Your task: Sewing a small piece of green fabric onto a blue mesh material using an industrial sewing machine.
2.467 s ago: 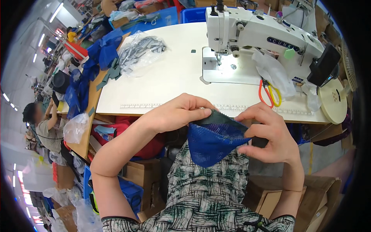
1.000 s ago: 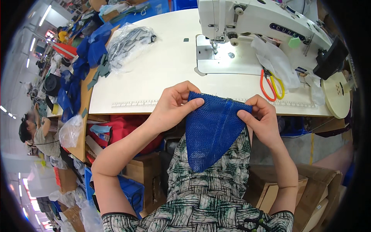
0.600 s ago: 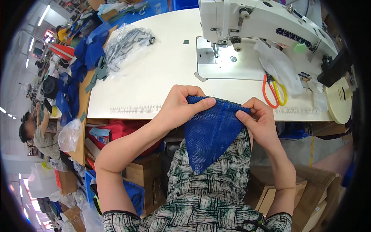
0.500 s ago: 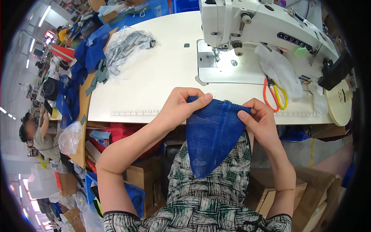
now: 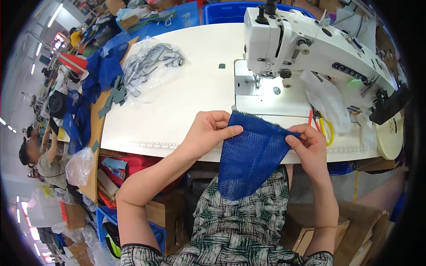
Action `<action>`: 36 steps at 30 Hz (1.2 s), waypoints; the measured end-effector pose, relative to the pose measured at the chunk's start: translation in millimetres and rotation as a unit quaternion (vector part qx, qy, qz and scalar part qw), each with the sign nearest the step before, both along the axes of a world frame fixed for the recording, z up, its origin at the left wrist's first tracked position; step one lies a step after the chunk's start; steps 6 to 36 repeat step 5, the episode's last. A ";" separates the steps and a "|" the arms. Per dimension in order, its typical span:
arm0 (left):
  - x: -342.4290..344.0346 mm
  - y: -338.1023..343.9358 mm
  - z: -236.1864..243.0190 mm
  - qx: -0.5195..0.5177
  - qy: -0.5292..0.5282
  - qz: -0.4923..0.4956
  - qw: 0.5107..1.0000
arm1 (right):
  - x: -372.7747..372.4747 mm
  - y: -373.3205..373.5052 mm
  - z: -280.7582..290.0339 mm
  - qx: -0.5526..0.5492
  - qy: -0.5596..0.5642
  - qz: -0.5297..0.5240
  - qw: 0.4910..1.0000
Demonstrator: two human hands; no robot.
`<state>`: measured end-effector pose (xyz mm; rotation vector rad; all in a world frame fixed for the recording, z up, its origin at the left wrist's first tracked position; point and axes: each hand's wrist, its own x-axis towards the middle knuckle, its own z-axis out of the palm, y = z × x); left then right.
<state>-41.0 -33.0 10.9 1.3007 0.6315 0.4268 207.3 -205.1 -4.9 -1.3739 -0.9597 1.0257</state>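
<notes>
— While both hands pinch it, where does that blue mesh fabric piece (image 5: 253,157) sit?

— At the near edge of the white sewing table (image 5: 177,106), its top edge held up over the tabletop and its lower point hanging down over the lap. The left hand (image 5: 208,133) has thumb and curled fingers clamped on the top left corner; the right hand (image 5: 310,146) grips the top right corner the same way.

— How would you handle it well?

— I'd judge the mesh floppy and stretchy, so keep the top edge taut and level between the two pinches, without pulling it out of shape, and square to the white industrial sewing machine (image 5: 306,48) just beyond.

— And its look?

— Open-weave netting, deep blue, roughly triangular as it hangs, with a slightly frayed upper edge. Looks doubled over, though I can't be sure.
</notes>
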 end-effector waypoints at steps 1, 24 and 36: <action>-1.7 -0.1 0.6 0.033 0.011 0.006 0.999 | -3.6 -1.4 0.8 0.022 -0.062 -0.017 0.998; -3.9 -13.5 11.9 0.248 0.043 0.055 0.966 | -5.6 -1.8 4.9 0.045 -0.139 -0.001 0.989; -3.9 -13.5 11.9 0.248 0.043 0.055 0.966 | -5.6 -1.8 4.9 0.045 -0.139 -0.001 0.989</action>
